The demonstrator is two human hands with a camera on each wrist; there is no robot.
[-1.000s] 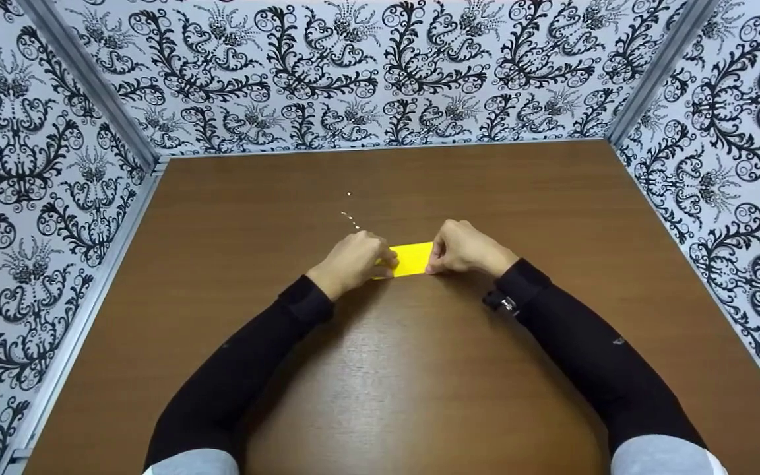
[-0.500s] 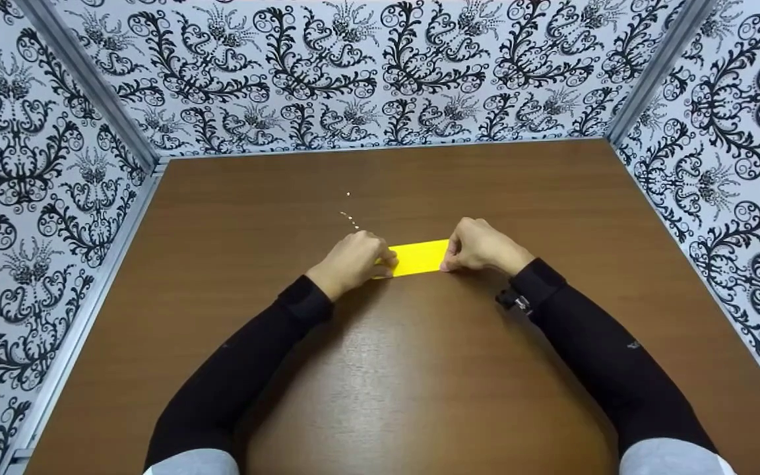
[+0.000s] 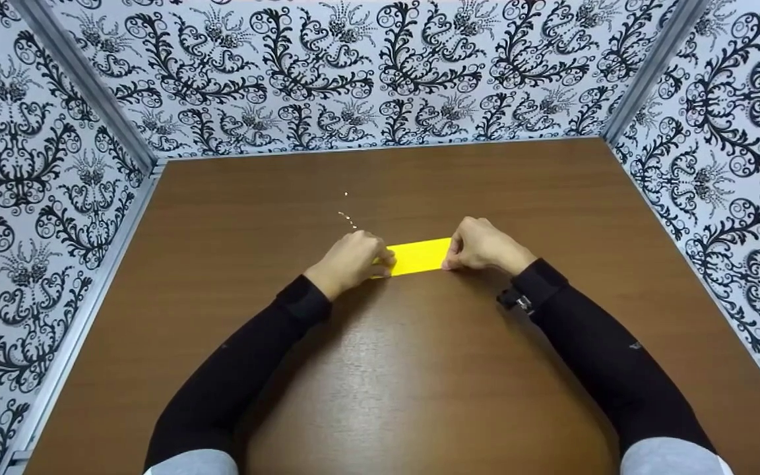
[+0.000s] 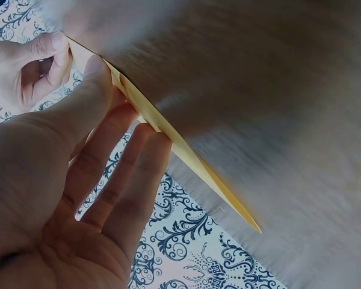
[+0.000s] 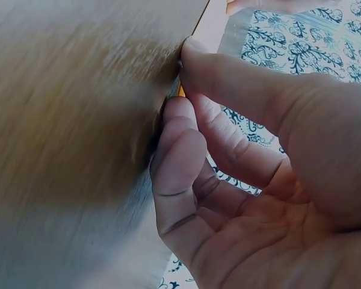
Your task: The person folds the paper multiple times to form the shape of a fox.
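A strip of yellow paper stretches between my two hands over the middle of the table. My left hand pinches its left part between thumb and fingers. In the left wrist view the paper appears folded, its layers slightly parted at the end that sticks out past my fingertips. At the right end, my right hand pinches the strip with thumb and fingertips. Seen from the right wrist, the thumb lies along the paper's edge and the hand covers most of that end.
The brown wooden table lies under both arms. A short row of small pale specks is on it, just beyond my left hand. Patterned walls with grey metal corner posts enclose the back and sides.
My right hand has moved to the right, and a longer stretch of yellow paper shows between the hands. My left hand has kept its place on the strip.
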